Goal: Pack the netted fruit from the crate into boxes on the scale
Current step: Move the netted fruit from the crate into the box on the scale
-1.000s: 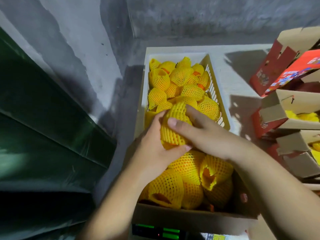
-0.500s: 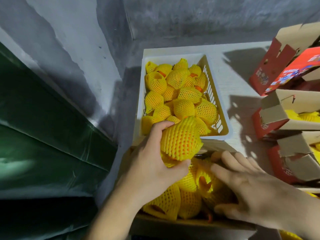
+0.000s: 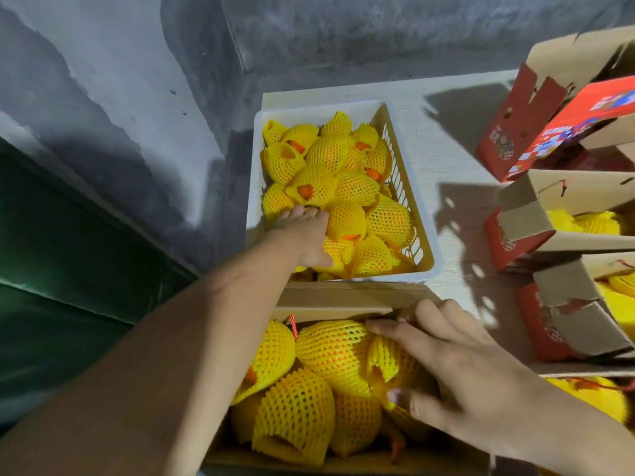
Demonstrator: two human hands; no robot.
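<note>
A pale plastic crate [image 3: 378, 278] on the table holds several fruit in yellow foam nets [image 3: 347, 187]. My left hand [image 3: 304, 235] reaches into its near left part; the fingertips touch the nets and I see nothing held. In front of the crate stands an open cardboard box [image 3: 336, 300] packed with several netted fruit [image 3: 330, 348]. My right hand [image 3: 457, 369] rests on the fruit at the box's right side, fingers spread and straight. The scale under the box is out of view.
At the right stand several open red-and-brown cartons [image 3: 525, 214], some with yellow netted fruit [image 3: 591, 221] inside. The white tabletop [image 3: 457, 159] shows between them and the crate. A grey wall [image 3: 137, 97] and a dark green surface [image 3: 68, 269] close off the left.
My left hand no longer holds the netted fruit it held over the box and has reached forward into the crate. My right hand has settled onto the fruit in the box.
</note>
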